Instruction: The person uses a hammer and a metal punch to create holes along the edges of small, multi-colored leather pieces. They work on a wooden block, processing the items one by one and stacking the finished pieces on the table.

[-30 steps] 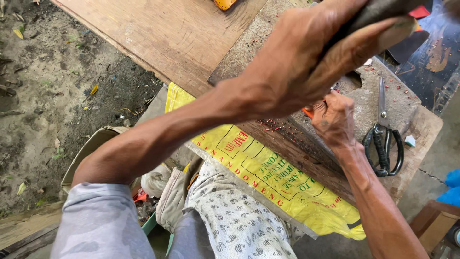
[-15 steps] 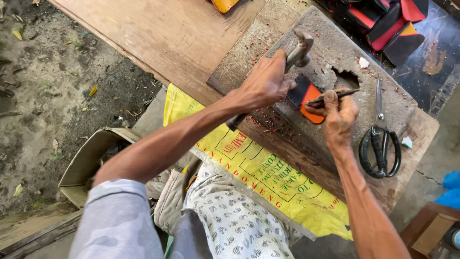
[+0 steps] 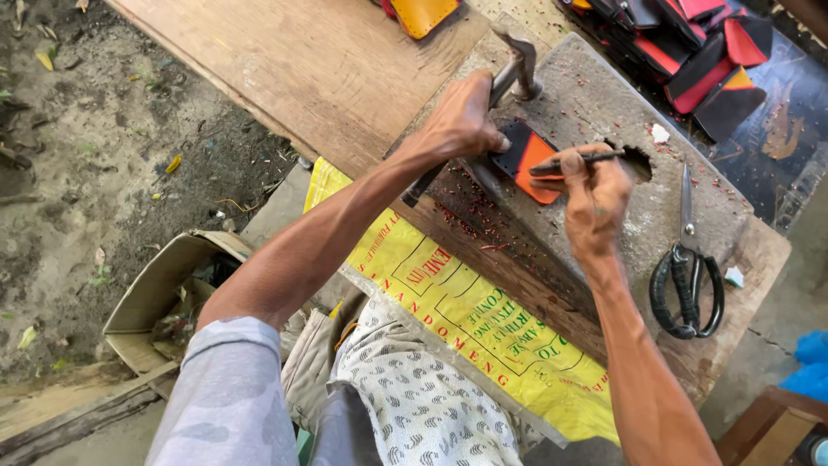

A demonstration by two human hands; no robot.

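My left hand (image 3: 461,121) is closed round the hammer (image 3: 509,73), whose head sits at one o'clock from my knuckles. My right hand (image 3: 595,194) pinches the punch (image 3: 578,160), lying roughly nine-to-three, tip on the leather piece (image 3: 530,155) between both hands on the block (image 3: 681,155).

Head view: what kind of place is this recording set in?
Probably an informal outdoor craft workshop, perhaps for leather goods. A worn stone slab on wooden planks serves as bench beside bare dirt ground; black scissors and a pile of cut red, orange and black pieces lie nearby.
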